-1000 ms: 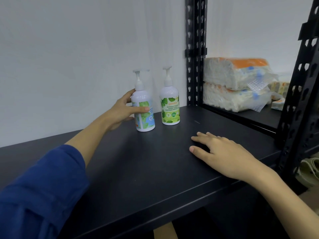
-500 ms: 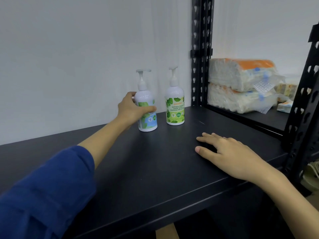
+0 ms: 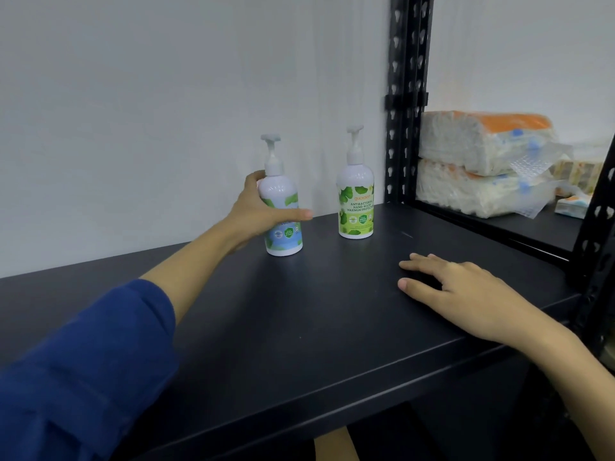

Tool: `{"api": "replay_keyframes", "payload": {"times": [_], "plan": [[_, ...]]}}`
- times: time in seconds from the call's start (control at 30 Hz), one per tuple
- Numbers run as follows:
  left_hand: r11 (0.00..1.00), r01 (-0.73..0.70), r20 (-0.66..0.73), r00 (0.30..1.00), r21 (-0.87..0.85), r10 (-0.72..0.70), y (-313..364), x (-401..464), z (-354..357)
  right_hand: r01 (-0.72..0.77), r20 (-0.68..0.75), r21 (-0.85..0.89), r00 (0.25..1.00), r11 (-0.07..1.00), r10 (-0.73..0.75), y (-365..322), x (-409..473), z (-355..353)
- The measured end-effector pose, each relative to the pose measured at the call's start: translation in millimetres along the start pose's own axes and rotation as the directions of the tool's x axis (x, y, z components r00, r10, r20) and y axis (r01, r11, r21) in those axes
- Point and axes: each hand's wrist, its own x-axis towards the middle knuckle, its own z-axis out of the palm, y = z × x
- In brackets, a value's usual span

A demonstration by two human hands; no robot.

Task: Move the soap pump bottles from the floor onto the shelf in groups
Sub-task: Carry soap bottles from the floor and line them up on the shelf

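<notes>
Two white soap pump bottles stand upright near the back wall on the black shelf (image 3: 299, 327). The blue-labelled bottle (image 3: 283, 207) is the left one, and my left hand (image 3: 256, 211) wraps around its middle from the left, thumb across the front. The green-labelled bottle (image 3: 356, 201) stands apart to its right, close to the black upright post. My right hand (image 3: 466, 291) lies flat, palm down and fingers spread, on the shelf near its front right edge, holding nothing.
A perforated black post (image 3: 404, 94) divides this shelf from the neighbouring bay. There, two stacked plastic-wrapped tissue packs (image 3: 479, 168) and a small box (image 3: 572, 206) lie. A white wall backs the shelf. A second black post (image 3: 599, 227) rises at the right front.
My left hand has slid the blue-labelled bottle to the left, widening the gap to the green-labelled one. My right hand has stayed flat on the shelf.
</notes>
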Motion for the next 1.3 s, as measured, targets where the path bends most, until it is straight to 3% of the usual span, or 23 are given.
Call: {"api": "replay_keyframes", "payload": {"times": [0.13,0.53,0.8,1.0,1.3], "plan": [[0.996,-0.016,-0.146,0.989,0.083,0.028,-9.8,-4.0,11.3,-0.004,0.002,-0.002,1.000,1.000,0.004,0.2,0.1,0.3],[0.984,-0.151,-0.212,0.963,0.094,0.168,-11.6,-17.6,8.3,-0.003,-0.004,0.009,1.000,1.000,0.003,1.3,1.0,0.5],[0.984,-0.159,-0.165,0.972,0.077,0.170,-24.5,-16.3,-11.6,-0.004,-0.011,0.015,1.000,1.000,0.005,1.7,2.7,1.0],[0.956,-0.263,-0.128,0.952,0.132,0.279,-37.3,-23.4,-10.3,-0.007,-0.017,0.026,1.000,1.000,0.007,2.6,3.5,1.9],[0.943,-0.288,-0.129,0.942,0.165,0.310,-44.0,-21.0,-11.4,-0.006,-0.020,0.027,1.000,1.000,0.007,3.3,3.9,2.4]]}}
